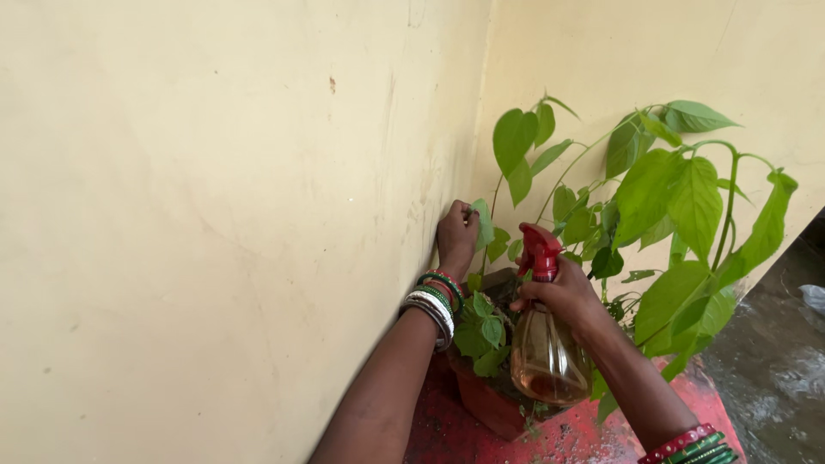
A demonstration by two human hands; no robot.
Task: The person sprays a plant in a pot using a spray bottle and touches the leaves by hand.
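Note:
My left hand pinches a green leaf of a potted plant close to the cream wall. Green, red and white bangles ring that wrist. My right hand grips the neck of a clear spray bottle with a red trigger head; a little brownish liquid sits at its bottom. The nozzle points left toward the held leaf. The plant grows from a reddish-brown pot partly hidden behind the bottle and my arms.
The pot stands on a red, speckled surface in a corner of two cream walls. Wet dark floor lies to the right, with a pale object at the frame edge. Large leaves spread to the right.

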